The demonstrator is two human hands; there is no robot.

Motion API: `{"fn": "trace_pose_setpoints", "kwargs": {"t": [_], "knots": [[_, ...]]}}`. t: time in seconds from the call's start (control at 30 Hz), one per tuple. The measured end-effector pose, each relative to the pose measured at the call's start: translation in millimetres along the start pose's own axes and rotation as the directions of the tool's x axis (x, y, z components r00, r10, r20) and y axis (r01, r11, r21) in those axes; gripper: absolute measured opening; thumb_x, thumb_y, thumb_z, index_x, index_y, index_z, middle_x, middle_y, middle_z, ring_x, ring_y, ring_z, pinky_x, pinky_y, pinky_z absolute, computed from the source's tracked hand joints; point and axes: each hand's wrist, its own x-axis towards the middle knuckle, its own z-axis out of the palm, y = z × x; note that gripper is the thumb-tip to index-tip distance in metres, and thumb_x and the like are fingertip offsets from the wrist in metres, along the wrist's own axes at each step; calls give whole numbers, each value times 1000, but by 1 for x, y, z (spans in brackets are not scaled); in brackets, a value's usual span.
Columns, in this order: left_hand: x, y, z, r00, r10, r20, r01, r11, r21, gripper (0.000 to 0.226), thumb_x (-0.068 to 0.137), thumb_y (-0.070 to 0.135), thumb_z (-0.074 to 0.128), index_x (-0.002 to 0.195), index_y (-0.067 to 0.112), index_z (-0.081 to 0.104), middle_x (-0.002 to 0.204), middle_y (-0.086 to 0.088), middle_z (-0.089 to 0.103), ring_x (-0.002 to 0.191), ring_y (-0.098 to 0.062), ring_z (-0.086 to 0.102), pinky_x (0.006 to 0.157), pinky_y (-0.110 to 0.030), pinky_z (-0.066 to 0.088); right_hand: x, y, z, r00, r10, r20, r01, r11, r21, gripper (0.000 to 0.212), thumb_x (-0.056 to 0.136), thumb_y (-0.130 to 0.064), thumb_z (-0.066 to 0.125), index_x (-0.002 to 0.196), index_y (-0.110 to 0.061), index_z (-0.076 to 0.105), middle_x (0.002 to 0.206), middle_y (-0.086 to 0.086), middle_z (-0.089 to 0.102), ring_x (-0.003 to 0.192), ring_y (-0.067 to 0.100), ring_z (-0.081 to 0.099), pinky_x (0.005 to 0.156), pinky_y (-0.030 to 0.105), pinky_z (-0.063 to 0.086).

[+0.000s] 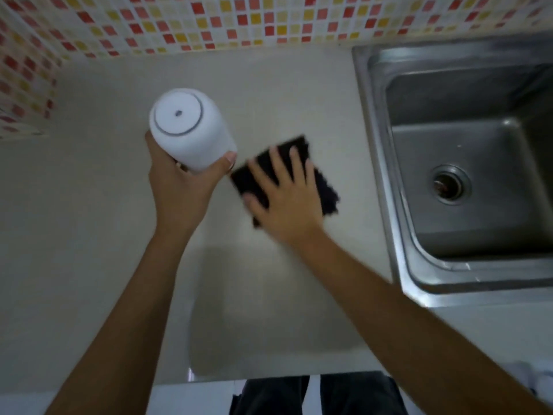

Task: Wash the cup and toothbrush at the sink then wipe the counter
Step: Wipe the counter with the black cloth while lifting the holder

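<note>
A white cup [191,130] is held upside down above the pale counter [98,223], its ringed base facing up. My left hand [182,187] grips it round the lower part with fingers and thumb curled on its sides. Just to the right, a black cloth [326,190] lies flat on the counter, and my right hand [284,199] presses on it with straight, spread fingers. The cloth and that hand are blurred. No toothbrush is in view.
A steel sink [380,121] with a round drain [450,185] fills the right side. A mosaic tile wall [209,22] runs along the back and the left. The counter's front edge is at the bottom, above dark trousers.
</note>
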Motion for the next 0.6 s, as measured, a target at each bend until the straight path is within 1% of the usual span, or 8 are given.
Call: {"fn": "trace_pose_setpoints", "kwargs": {"t": [0.03, 0.1, 0.17, 0.23, 0.33, 0.43, 0.5, 0.6], "knots": [[-4, 0, 4, 1000, -17, 8, 17, 1000, -1, 96, 65, 35, 87, 139, 30, 27, 130, 18, 48, 118, 7, 51, 95, -16, 47, -36, -4, 0, 999, -50, 13, 49, 999, 21, 60, 93, -61, 34, 147, -35, 30, 159, 7, 20, 145, 39, 10, 117, 54, 8], [-16, -2, 16, 998, -52, 44, 52, 999, 1, 95, 63, 39, 87, 138, 33, 29, 132, 16, 49, 119, 3, 51, 100, -25, 47, -110, -2, -4, 991, -96, 98, 96, 995, 2, 62, 94, -62, 32, 150, -37, 22, 161, 4, 14, 147, 35, 6, 116, 56, 10], [-30, -5, 30, 993, -72, 90, 73, 997, -10, 94, 62, 40, 88, 137, 33, 31, 134, 12, 51, 121, -1, 52, 103, -32, 47, -169, 16, -8, 989, -64, 133, 70, 997, -45, 64, 93, -64, 31, 150, -38, 18, 161, 0, 12, 147, 33, 9, 115, 55, 14], [-42, -6, 44, 988, -73, 133, 77, 997, -23, 93, 61, 38, 89, 135, 34, 33, 133, 11, 52, 120, -1, 52, 103, -31, 47, -193, 38, -15, 992, 2, 123, 6, 998, -65, 64, 92, -66, 33, 149, -39, 22, 160, -2, 17, 146, 31, 15, 115, 53, 15], [-56, -7, 57, 983, -55, 175, 61, 998, -32, 90, 61, 35, 89, 133, 33, 35, 130, 15, 52, 120, 3, 51, 101, -24, 45, -177, 53, -19, 988, 109, 105, -104, 993, -58, 63, 94, -62, 32, 150, -34, 23, 160, 2, 17, 147, 31, 13, 117, 52, 14], [-57, -9, 62, 984, -27, 174, 31, 999, -21, 91, 61, 35, 89, 135, 30, 35, 131, 14, 50, 122, 3, 49, 102, -20, 42, -135, 51, -16, 964, 264, 5, -264, 964, -36, 62, 96, -57, 33, 150, -30, 24, 159, 5, 19, 147, 33, 12, 118, 50, 11], [-58, -10, 62, 983, -30, 183, 31, 999, -6, 94, 61, 37, 88, 138, 27, 34, 135, 11, 50, 125, 0, 48, 106, -27, 42, -116, 49, -15, 943, 331, -36, -332, 943, -29, 62, 96, -59, 31, 150, -30, 24, 159, 5, 19, 146, 33, 13, 119, 48, 7], [-58, -13, 59, 971, -50, 232, 54, 998, -11, 99, 61, 40, 88, 141, 27, 32, 140, 9, 47, 128, -4, 46, 107, -39, 43, -111, 47, -17, 940, 341, -32, -338, 939, 61, 59, 97, -57, 20, 150, -32, 24, 160, 1, 17, 147, 29, 8, 118, 43, -1]]}}
